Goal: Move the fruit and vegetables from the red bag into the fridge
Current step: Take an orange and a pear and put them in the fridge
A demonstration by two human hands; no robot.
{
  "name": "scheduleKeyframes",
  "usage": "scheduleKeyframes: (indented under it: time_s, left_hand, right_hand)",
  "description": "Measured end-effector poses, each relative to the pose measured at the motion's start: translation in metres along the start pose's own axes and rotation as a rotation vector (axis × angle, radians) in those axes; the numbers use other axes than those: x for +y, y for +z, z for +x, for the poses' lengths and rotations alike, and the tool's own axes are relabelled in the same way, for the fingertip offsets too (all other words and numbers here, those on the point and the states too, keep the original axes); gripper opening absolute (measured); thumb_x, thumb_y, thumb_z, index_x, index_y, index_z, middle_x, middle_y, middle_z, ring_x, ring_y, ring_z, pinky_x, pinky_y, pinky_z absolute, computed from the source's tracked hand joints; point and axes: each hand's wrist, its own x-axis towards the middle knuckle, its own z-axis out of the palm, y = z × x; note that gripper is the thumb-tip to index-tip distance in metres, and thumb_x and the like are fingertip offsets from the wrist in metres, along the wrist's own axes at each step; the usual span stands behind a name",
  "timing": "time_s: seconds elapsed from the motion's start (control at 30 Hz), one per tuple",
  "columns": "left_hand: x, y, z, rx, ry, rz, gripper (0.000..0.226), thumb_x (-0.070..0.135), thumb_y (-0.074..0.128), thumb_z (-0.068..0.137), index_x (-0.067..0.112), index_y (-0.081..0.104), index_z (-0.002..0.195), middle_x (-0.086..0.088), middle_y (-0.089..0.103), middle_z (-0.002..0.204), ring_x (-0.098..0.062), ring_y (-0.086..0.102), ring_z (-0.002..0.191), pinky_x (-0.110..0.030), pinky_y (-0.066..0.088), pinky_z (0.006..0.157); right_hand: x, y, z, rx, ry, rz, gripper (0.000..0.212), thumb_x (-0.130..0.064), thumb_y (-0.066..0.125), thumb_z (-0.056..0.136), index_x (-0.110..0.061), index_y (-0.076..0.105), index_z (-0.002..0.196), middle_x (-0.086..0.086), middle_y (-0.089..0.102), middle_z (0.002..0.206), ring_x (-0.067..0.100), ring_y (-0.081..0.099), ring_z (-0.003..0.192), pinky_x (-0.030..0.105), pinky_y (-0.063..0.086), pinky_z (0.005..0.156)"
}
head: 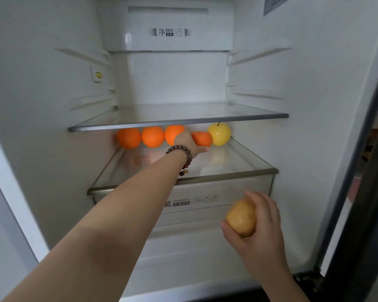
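Inside the open fridge, three oranges line the back of the lower glass shelf, with a yellow apple at the right end of the row. My left hand, with a bead bracelet on the wrist, reaches deep over this shelf and grips a fourth orange fruit between the third orange and the apple. Lower down, in front of the crisper drawer, my right hand holds a yellow-brown pear-like fruit. The red bag is out of view.
An upper glass shelf sits bare just above the fruit row. The clear crisper drawer labelled FRESHBOX lies under the lower shelf. The fridge's right wall and dark door edge bound the right side.
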Motion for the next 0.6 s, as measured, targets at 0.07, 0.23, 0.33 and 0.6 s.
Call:
scheduleKeyframes:
  time_s: [0.07,0.23,0.33,0.6]
  left_hand:
    - [0.002,-0.005,-0.009,0.002,0.044,0.014,0.086,0.048,0.072,0.074,0.006,0.031,0.137,-0.011,0.053,0.128,-0.025,0.053,0.115,-0.028,0.041,0.079]
    - [-0.007,-0.031,-0.044,-0.023,0.135,0.097,0.078,0.061,0.06,0.077,0.011,0.039,0.133,-0.011,0.05,0.13,-0.026,0.051,0.115,-0.033,0.044,0.089]
    - [-0.027,-0.045,-0.076,0.056,0.161,0.175,0.077,0.068,0.052,0.077,0.018,0.04,0.135,-0.012,0.047,0.133,-0.031,0.047,0.121,-0.042,0.043,0.097]
    - [-0.091,-0.047,-0.159,0.203,0.133,0.419,0.074,0.074,0.039,0.077,0.024,0.046,0.131,-0.001,0.048,0.136,-0.023,0.037,0.13,-0.043,0.027,0.106]
  right_hand:
    - [-0.005,0.002,-0.001,0.008,-0.007,0.017,0.064,-0.053,0.068,0.06,-0.036,0.044,0.117,-0.014,0.039,0.123,0.008,0.044,0.113,0.007,0.029,0.093]
    - [-0.022,0.008,-0.002,0.001,-0.036,0.044,0.063,-0.056,0.068,0.06,-0.034,0.048,0.115,-0.006,0.039,0.129,0.01,0.044,0.116,0.015,0.036,0.093]
    - [-0.03,0.015,-0.001,0.004,-0.061,0.043,0.064,-0.055,0.069,0.06,-0.031,0.05,0.116,-0.002,0.037,0.129,0.011,0.043,0.114,0.007,0.032,0.091]
    - [-0.037,0.039,-0.009,-0.035,-0.057,0.032,0.066,-0.056,0.069,0.061,-0.026,0.051,0.118,0.001,0.038,0.129,0.013,0.043,0.114,0.018,0.037,0.089]
